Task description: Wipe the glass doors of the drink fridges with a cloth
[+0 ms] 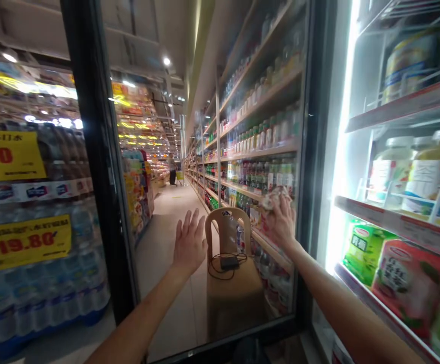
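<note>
A glass cooler door (159,313) with a dark frame stands swung open in front of me. My left hand (190,242) is raised against or just before the pane, fingers stretched out and holding nothing. On the pane's right side, my right hand (280,220) presses a crumpled pale cloth (276,196) to the glass near the frame. The hand covers part of the cloth.
Through the glass show a beige chair (235,290) with a black corded device (229,262), and long drink shelves (258,151). The lit cooler shelves (394,217) hold bottles and pouches at right. Stacked water packs (41,298) stand at left. A person (172,169) is far down the aisle.
</note>
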{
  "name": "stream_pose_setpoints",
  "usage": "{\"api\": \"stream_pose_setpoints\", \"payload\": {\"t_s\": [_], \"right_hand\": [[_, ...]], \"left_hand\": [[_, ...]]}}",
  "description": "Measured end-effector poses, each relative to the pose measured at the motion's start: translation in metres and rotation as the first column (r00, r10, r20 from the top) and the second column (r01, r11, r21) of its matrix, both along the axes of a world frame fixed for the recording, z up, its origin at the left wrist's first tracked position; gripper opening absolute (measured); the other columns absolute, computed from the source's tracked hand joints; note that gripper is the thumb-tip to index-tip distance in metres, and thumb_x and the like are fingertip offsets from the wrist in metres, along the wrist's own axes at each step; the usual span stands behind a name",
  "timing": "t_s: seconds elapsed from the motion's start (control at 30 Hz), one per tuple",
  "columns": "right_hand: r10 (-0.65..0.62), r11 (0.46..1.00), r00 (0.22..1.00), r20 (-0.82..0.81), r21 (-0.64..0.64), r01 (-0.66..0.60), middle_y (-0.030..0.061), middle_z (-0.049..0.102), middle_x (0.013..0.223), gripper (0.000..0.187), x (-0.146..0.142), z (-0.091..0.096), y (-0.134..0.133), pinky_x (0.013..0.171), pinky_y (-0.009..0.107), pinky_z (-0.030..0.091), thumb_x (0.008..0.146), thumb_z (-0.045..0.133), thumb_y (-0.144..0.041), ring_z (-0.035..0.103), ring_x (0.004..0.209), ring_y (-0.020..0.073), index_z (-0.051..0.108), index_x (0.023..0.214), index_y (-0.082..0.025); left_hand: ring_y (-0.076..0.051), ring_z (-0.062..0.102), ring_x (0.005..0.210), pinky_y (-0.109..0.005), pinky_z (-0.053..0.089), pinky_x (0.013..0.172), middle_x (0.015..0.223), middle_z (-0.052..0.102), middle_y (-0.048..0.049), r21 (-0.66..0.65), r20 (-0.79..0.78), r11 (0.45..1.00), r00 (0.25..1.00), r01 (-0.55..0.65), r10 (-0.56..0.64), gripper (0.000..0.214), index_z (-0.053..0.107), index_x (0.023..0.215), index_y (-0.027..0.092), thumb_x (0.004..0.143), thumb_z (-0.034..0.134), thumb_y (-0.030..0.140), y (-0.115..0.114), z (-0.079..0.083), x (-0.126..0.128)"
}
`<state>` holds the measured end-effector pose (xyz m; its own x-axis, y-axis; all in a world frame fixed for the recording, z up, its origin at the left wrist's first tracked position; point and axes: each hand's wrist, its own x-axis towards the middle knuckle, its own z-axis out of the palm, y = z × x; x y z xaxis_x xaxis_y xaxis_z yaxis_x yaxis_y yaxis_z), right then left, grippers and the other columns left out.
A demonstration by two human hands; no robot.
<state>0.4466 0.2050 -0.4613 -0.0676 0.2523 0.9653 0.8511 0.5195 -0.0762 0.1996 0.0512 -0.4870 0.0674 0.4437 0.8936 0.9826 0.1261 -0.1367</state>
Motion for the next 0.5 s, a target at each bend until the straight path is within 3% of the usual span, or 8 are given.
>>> {"api": "stream_pose_setpoints", "payload": {"t_s": [0.07,0.13,0.2,0.27,0.3,0.37,0.43,0.5], "right_hand": [[-0.075,0.997,0.977,-0.2,-0.045,0.067,0.0202,0.036,0.14,0.045,0.0,0.013,0.003,0.096,0.056,0.034,0.086,0.039,-0.023,0.032,0.13,0.0336,0.046,0.129,-0.013],[-0.075,0.997,0.98,-0.187,-0.028,0.071,0.0203,0.035,0.141,0.046,-0.013,0.017,-0.004,0.096,0.056,0.034,0.086,0.04,-0.024,0.031,0.13,0.034,0.044,0.131,-0.013],[0.014,0.999,0.997,0.074,0.049,-0.018,0.0146,0.035,0.142,0.046,-0.035,0.012,-0.017,0.101,0.053,0.03,0.085,0.043,-0.023,0.026,0.133,0.0312,0.045,0.131,-0.019],[0.095,0.987,0.925,0.368,0.087,-0.137,0.008,0.037,0.143,0.046,-0.052,0.006,-0.029,0.105,0.051,0.024,0.083,0.046,-0.021,0.024,0.135,0.0273,0.047,0.129,-0.026],[0.111,0.982,0.895,0.432,0.089,-0.165,0.006,0.037,0.143,0.046,-0.056,0.005,-0.032,0.106,0.05,0.023,0.083,0.047,-0.021,0.024,0.135,0.0259,0.047,0.128,-0.028],[0.097,0.987,0.934,0.343,0.085,-0.133,0.007,0.036,0.143,0.047,-0.054,0.011,-0.03,0.106,0.052,0.021,0.083,0.045,-0.021,0.023,0.135,0.0264,0.045,0.13,-0.028],[0.051,0.996,0.996,0.07,0.067,-0.056,0.0121,0.032,0.144,0.05,-0.047,0.023,-0.024,0.103,0.056,0.024,0.084,0.041,-0.022,0.022,0.135,0.0299,0.04,0.134,-0.023],[0.036,0.998,0.995,-0.097,0.058,-0.031,0.015,0.03,0.145,0.053,-0.047,0.033,-0.021,0.101,0.058,0.025,0.084,0.038,-0.022,0.021,0.135,0.0317,0.036,0.137,-0.02]], "left_hand": [[-0.03,0.027,0.135,-0.049,0.026,0.108,0.143,0.035,-0.0127,0.013,0.014,1.0,1.0,-0.013,0.013,0.052,0.045,0.129,0.011,0.077,0.046,0.019,-0.001,0.003,-0.004],[-0.031,0.026,0.135,-0.049,0.026,0.108,0.144,0.034,-0.0132,0.019,0.018,1.0,1.0,-0.016,0.016,0.053,0.044,0.129,0.011,0.077,0.046,0.019,-0.001,0.007,-0.004],[-0.031,0.025,0.135,-0.049,0.026,0.108,0.144,0.034,-0.0133,0.028,0.02,1.0,1.0,-0.01,0.009,0.053,0.044,0.129,0.011,0.077,0.047,0.019,-0.001,0.01,-0.002],[-0.03,0.025,0.135,-0.049,0.025,0.108,0.143,0.035,-0.0134,0.037,0.024,0.999,1.0,-0.001,0.0,0.052,0.044,0.129,0.011,0.077,0.047,0.02,-0.002,0.012,-0.002],[-0.03,0.025,0.136,-0.049,0.025,0.108,0.143,0.035,-0.0135,0.041,0.027,0.999,1.0,0.003,-0.004,0.052,0.044,0.129,0.011,0.078,0.047,0.02,-0.002,0.013,-0.004],[-0.03,0.023,0.136,-0.049,0.025,0.109,0.144,0.034,-0.014,0.054,0.04,0.999,0.999,0.008,-0.01,0.052,0.043,0.129,0.012,0.078,0.047,0.02,-0.004,0.014,-0.009],[-0.03,0.021,0.137,-0.05,0.023,0.109,0.144,0.033,-0.0149,0.064,0.06,0.998,0.998,0.015,-0.019,0.055,0.041,0.131,0.011,0.077,0.047,0.019,-0.006,0.016,-0.015],[-0.03,0.019,0.137,-0.051,0.021,0.11,0.145,0.031,-0.0153,0.072,0.08,0.997,0.996,0.025,-0.03,0.057,0.039,0.132,0.012,0.076,0.048,0.018,-0.008,0.019,-0.019]]}}
